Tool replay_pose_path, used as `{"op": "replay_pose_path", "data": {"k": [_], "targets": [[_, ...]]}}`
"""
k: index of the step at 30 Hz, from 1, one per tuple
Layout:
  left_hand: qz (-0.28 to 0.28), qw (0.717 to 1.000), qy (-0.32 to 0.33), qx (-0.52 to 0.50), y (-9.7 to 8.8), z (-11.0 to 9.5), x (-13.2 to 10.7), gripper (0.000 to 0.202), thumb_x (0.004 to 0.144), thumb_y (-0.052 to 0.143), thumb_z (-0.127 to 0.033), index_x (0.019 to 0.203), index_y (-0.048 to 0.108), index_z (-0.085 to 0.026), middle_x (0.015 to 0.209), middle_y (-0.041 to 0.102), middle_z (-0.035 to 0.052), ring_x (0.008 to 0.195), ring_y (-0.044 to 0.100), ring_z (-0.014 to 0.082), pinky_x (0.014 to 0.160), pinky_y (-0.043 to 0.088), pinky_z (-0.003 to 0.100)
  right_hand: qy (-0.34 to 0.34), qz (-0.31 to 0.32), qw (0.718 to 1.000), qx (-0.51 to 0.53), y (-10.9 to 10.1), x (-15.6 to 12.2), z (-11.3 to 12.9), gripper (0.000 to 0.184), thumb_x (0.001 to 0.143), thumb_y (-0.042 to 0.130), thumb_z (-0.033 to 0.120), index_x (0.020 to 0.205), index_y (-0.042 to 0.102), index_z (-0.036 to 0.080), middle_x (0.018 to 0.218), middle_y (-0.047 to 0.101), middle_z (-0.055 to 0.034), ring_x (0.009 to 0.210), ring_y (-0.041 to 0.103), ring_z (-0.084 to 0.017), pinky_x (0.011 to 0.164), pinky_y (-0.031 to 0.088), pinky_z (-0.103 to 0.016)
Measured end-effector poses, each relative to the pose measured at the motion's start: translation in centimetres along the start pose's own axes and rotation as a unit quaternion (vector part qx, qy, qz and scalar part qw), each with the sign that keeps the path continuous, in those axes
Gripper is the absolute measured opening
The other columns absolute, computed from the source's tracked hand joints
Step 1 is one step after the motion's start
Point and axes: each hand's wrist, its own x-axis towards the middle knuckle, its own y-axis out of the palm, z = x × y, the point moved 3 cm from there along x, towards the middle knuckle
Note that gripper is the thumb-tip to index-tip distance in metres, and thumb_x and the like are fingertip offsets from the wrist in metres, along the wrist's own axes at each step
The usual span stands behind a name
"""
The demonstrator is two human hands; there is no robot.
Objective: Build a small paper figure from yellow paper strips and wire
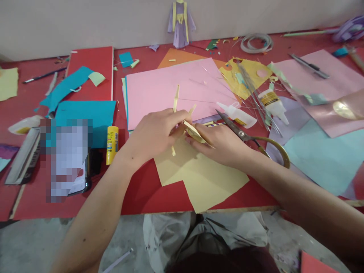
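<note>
Close together over the table's front part, my left hand [155, 131] and my right hand [220, 142] are both closed on a small folded pale-yellow paper piece [195, 132]. Narrow ends of yellow paper strip [176, 99] stick up past my left fingers, and another short end shows below them. The left fingertips are partly hidden, so how the strips join cannot be seen. Beneath both hands lies a cut yellow sheet [204, 178]. Scissors [241, 134] with golden handles rest just beyond my right wrist, their blades pointing away to the left.
Behind my hands is a stack of pink paper [167, 83]. A yellow glue stick [112, 145] stands left, near a blurred phone [78, 182]. Glue bottles [241, 115] and thin wires [250, 85] lie to the right. A purple paper dress figure [181, 26] leans against the wall.
</note>
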Motion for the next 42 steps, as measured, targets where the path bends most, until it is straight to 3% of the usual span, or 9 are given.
{"op": "replay_pose_path", "data": {"k": [13,33,42], "targets": [[0.011,1.000,-0.005,0.024,0.06,-0.13,0.10,0.026,0.091,0.052,-0.017,0.113,0.062,-0.026,0.101,0.068,0.0034,0.088,0.065,0.0188,0.076,0.047,0.029,0.005,0.024,1.000,-0.010,-0.17,0.03,0.09,0.022,0.091,0.046,0.031,0.096,0.059,0.014,0.069,0.065,-0.0066,0.059,0.053,-0.019,0.055,0.023,-0.028],[0.040,0.977,0.022,0.207,0.16,-0.66,-0.17,0.037,0.096,0.047,-0.025,0.132,0.053,-0.026,0.093,0.064,0.0051,0.083,0.065,0.0199,0.065,0.044,0.025,-0.009,0.020,0.999,-0.049,-0.16,-0.08,0.32,0.023,0.091,0.048,0.029,0.101,0.060,0.013,0.075,0.070,-0.0084,0.061,0.059,-0.021,0.054,0.023,-0.029],[0.002,0.983,0.057,0.176,0.13,-0.63,-0.25,0.030,0.096,0.045,-0.028,0.121,0.060,-0.026,0.089,0.064,0.0044,0.079,0.063,0.0192,0.060,0.040,0.024,0.010,0.025,0.998,0.061,-0.74,0.12,0.25,0.023,0.096,0.041,0.026,0.094,0.060,0.014,0.074,0.067,-0.0048,0.063,0.059,-0.017,0.058,0.033,-0.027]]}}
